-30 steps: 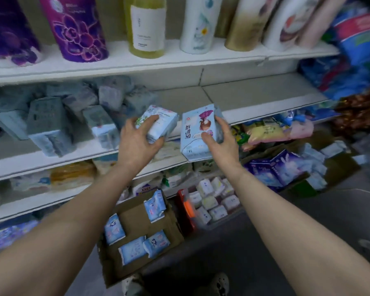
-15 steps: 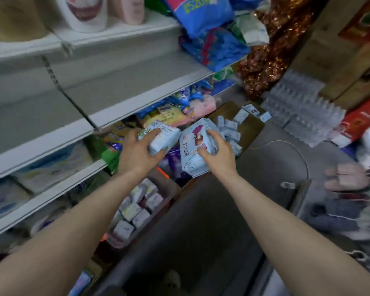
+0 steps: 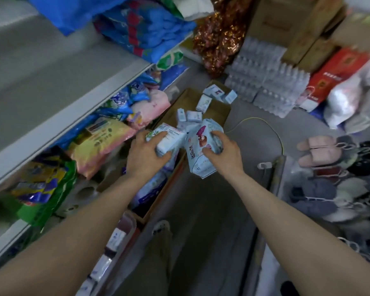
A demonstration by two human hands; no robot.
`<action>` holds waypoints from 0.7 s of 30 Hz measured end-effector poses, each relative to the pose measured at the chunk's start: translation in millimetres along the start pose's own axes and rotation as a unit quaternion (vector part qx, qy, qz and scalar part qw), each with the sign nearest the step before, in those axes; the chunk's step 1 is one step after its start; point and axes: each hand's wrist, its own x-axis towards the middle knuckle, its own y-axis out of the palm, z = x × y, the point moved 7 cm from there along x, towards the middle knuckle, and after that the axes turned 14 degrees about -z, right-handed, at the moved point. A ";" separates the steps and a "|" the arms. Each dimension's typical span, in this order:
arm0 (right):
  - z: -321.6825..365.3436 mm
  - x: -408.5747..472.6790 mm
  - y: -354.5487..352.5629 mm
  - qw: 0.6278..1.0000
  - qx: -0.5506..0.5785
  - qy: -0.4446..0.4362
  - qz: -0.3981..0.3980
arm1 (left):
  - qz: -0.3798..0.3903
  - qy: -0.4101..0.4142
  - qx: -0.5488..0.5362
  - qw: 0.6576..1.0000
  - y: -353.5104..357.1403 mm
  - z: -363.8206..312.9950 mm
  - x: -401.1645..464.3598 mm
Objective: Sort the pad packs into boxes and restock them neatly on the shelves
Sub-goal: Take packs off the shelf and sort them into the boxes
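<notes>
Glossy soft pack (image 3: pixel 201 146) clutched by right hand (image 3: pixel 224 152); left hand (image 3: pixel 143 154) grips seemingly boxy pack (image 3: pixel 169 139).

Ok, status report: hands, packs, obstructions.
Left hand grips white pad pack. Right hand grips blue pad pack. Both held over open cardboard box, small packs inside. Nothing blocking.
</notes>
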 end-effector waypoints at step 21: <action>-195.5 388.6 -27.5 0.990 -0.049 0.134 0.020 | 0.123 -0.024 -0.001 0.992 344.5 -148.7 285.0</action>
